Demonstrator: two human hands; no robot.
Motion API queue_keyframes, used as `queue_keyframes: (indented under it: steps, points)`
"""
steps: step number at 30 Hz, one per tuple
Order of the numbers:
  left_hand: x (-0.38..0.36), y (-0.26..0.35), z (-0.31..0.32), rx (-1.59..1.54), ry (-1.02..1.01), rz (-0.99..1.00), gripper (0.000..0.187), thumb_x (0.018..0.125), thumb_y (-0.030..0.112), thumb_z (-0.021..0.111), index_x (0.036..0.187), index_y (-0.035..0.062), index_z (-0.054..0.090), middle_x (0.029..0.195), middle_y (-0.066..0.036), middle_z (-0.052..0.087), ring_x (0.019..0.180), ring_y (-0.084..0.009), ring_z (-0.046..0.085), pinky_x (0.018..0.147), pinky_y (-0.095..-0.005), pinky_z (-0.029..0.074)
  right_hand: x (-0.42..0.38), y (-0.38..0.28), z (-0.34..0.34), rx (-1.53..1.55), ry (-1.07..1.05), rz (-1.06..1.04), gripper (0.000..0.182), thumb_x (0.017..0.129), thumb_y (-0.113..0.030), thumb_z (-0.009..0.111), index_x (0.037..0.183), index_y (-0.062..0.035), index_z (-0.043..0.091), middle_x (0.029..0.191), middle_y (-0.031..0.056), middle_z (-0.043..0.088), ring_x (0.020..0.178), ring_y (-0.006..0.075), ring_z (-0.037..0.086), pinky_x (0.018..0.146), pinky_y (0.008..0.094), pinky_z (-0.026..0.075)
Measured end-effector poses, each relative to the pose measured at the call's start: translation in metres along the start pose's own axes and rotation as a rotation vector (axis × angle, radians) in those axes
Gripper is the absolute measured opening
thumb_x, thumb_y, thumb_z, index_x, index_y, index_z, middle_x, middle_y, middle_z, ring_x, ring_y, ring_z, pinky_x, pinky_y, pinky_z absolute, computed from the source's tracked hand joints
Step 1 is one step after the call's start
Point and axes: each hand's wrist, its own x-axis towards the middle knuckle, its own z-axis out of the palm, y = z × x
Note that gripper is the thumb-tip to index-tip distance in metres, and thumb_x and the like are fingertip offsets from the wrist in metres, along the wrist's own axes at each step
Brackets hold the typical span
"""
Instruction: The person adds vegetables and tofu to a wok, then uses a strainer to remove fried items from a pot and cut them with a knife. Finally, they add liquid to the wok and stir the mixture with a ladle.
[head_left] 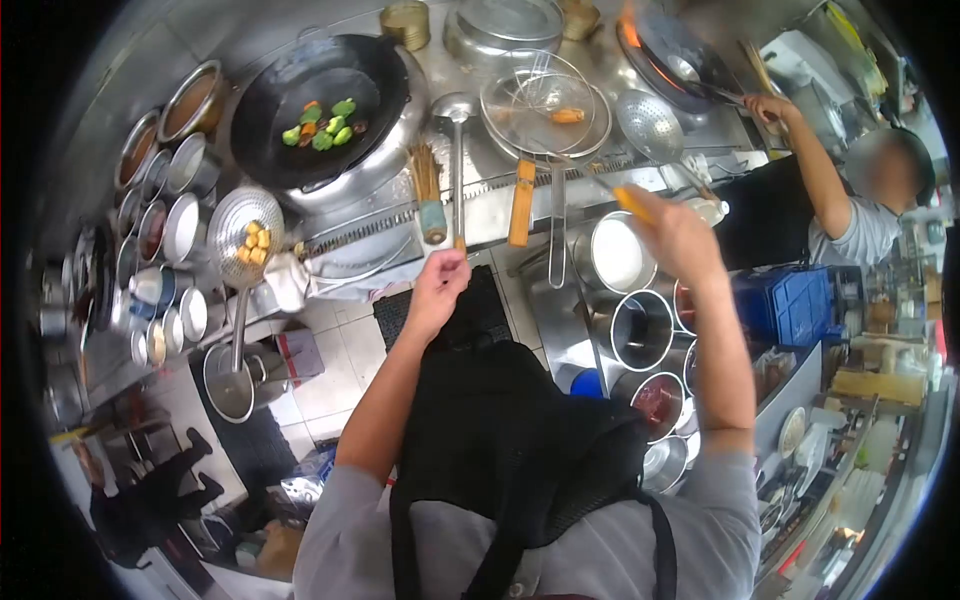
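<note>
My left hand [438,292] is closed round the handle end of a metal ladle [457,165], whose bowl rests on the stove top. My right hand [680,238], slightly blurred, grips a tool by its yellow-orange handle [635,203]. The tool's thin metal shaft points up and left over a round wire strainer [500,105]; I cannot make out its far end. One orange-brown piece [567,116] shows in the strainer. Left of the ladle, a black wok [260,130] holds green and orange vegetable pieces [322,128]. A bamboo brush [427,195] lies between wok and ladle.
A perforated skimmer [230,225] with golden cubes [254,243] sits at left, near several seasoning bowls [184,228]. Another person's hand [770,110] holds a utensil at a second wok [655,50] with flames beside it. Metal pots [640,330] and a blue crate [790,305] stand at right.
</note>
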Motion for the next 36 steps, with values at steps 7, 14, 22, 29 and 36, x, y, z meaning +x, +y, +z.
queue_keyframes:
  steps: [7, 14, 22, 29, 36]
  points:
    - [0.132, 0.016, 0.053, 0.540, 0.074, 0.366, 0.040, 0.087, 0.016, 0.070, 0.117, 0.0008, 0.050, 0.101, -0.013, 0.059, 0.090, -0.0245, 0.059, 0.072, -0.0376, 0.051, 0.090, 0.021, -0.027, -0.243, -0.130, 0.189, 0.036, 0.088, -0.026, 0.067, 0.123, -0.0186, 0.064, 0.083, 0.0162, 0.071, 0.077, 0.0361, 0.069, 0.071, 0.0450, 0.056]
    - [0.182, 0.013, 0.060, 0.397, -0.140, -0.026, 0.048, 0.091, 0.022, 0.070, 0.124, 0.0004, 0.042, 0.101, -0.011, 0.057, 0.086, -0.0196, 0.060, 0.069, -0.0317, 0.053, 0.175, 0.037, -0.013, -0.380, -0.287, 0.280, 0.034, 0.088, -0.026, 0.067, 0.121, -0.0183, 0.063, 0.083, 0.0148, 0.071, 0.079, 0.0346, 0.070, 0.071, 0.0452, 0.057]
    - [0.184, 0.006, 0.075, -0.176, -0.229, -0.449, 0.031, 0.096, 0.011, 0.059, 0.119, 0.0047, 0.040, 0.087, -0.007, 0.055, 0.056, -0.0135, 0.055, 0.051, -0.0281, 0.048, 0.181, 0.041, 0.019, -0.301, -0.437, 0.272, 0.030, 0.087, -0.026, 0.066, 0.115, -0.0187, 0.066, 0.085, 0.0150, 0.070, 0.079, 0.0348, 0.069, 0.071, 0.0478, 0.054]
    - [0.194, 0.010, 0.040, 0.036, -0.295, -0.419, 0.026, 0.096, 0.014, 0.057, 0.115, 0.0049, 0.042, 0.083, -0.005, 0.053, 0.053, -0.0109, 0.051, 0.047, -0.0263, 0.043, 0.166, 0.035, 0.007, -0.188, -0.358, 0.328, 0.033, 0.087, -0.024, 0.067, 0.120, -0.0207, 0.066, 0.082, 0.0140, 0.070, 0.080, 0.0345, 0.069, 0.072, 0.0459, 0.053]
    - [0.194, 0.022, 0.034, 0.186, -0.284, -0.415, 0.021, 0.097, 0.013, 0.056, 0.110, 0.0048, 0.042, 0.077, -0.003, 0.051, 0.052, -0.0100, 0.050, 0.047, -0.0262, 0.041, 0.173, 0.032, 0.002, -0.224, -0.334, 0.259, 0.032, 0.086, -0.023, 0.067, 0.119, -0.0214, 0.066, 0.082, 0.0146, 0.070, 0.078, 0.0339, 0.068, 0.071, 0.0453, 0.054]
